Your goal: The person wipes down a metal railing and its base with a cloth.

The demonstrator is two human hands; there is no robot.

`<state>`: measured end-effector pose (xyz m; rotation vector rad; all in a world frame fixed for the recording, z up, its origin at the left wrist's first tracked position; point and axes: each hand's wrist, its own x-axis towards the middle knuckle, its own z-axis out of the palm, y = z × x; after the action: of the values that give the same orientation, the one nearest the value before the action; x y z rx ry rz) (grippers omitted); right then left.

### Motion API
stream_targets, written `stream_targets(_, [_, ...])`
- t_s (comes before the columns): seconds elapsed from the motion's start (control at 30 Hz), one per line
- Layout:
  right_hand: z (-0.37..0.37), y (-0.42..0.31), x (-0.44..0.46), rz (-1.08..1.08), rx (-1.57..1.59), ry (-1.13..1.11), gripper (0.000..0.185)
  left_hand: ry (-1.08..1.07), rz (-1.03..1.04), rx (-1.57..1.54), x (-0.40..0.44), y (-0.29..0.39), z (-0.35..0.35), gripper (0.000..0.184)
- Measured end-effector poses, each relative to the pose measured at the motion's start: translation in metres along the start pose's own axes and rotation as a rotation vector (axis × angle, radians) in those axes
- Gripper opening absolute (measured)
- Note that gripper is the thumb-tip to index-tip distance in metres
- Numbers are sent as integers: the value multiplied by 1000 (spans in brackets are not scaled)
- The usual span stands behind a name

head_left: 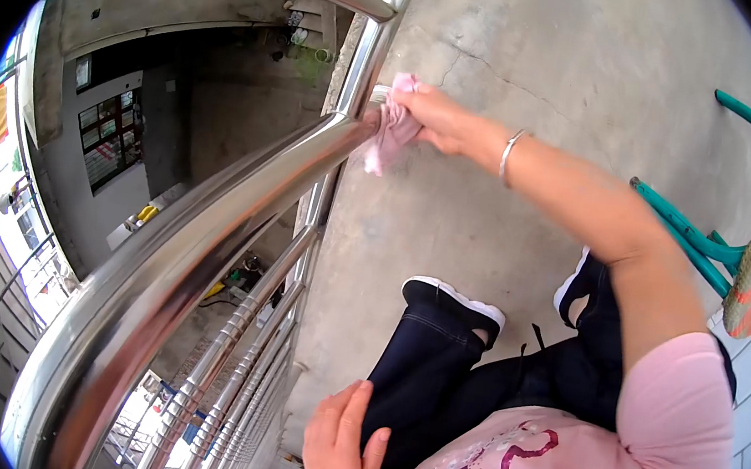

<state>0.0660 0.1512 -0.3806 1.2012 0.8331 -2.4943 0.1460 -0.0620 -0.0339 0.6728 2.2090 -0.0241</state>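
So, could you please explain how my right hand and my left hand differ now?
The right hand grips a pink cloth against the metal railing; no object shows in the left hand.
The right hand's fingers are bent around the cloth, while the left hand's are loosely extended, thumb apart.
A bracelet circles the right wrist; none is visible by the left hand.
Both hands are ungloved.

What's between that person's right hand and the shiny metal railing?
A crumpled pink cloth, as the head view shows: the right hand holds it, and it appears to be against the metal railing.
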Motion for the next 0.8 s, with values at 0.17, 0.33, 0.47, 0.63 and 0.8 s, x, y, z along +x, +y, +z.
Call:
stream_targets(0.17, [-8,-65,-47,-25,-128,-400,24,-40,19,-65,9,11,-15,46])
stream_targets(0.33, [-19,-38,-64,-102,-250,-548,27,-51,89,-95,13,24,-19,46])
stream_targets(0.47, [-1,3,-28,-574,-439,-191,26,-48,91,-43,17,13,-4,47])
stream_targets(0.63, [-26,2,13,-598,-686,-152,23,-47,53,-44,14,27,-11,47])
stream_targets(0.8, [-24,16,31,-620,-995,-9,28,-56,71,-87,14,40,-16,47])
